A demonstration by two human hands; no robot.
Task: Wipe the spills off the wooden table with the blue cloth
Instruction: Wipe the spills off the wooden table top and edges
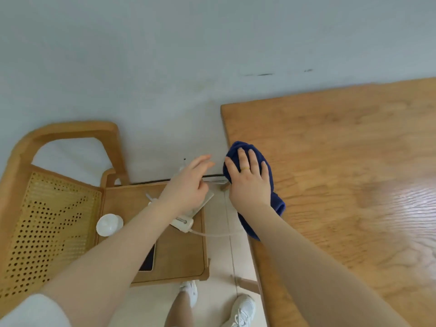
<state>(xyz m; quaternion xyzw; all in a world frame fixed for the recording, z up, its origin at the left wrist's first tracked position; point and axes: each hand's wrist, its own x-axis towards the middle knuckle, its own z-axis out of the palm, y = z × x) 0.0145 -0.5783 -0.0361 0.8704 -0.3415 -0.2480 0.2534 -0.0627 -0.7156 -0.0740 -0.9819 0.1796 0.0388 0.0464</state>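
Observation:
The wooden table (342, 173) fills the right side of the head view, its left edge running down the middle. A dark blue cloth (243, 149) lies bunched on that left edge, partly hanging over it. My right hand (250, 178) presses flat on the cloth with fingers spread and straight, a gold ring on one finger. My left hand (188, 187) hovers just left of the table edge, above the chair, fingers loosely extended and holding nothing. A glossy patch shows on the table at the right. No distinct spill is visible.
A wooden chair (70, 138) with a cane back stands left of the table. On its seat lie a white round lid or cup (109, 224), a white device with a cable (182, 224) and a dark tablet (147, 260). A pale wall lies behind; my white shoes (243, 310) are on the floor below.

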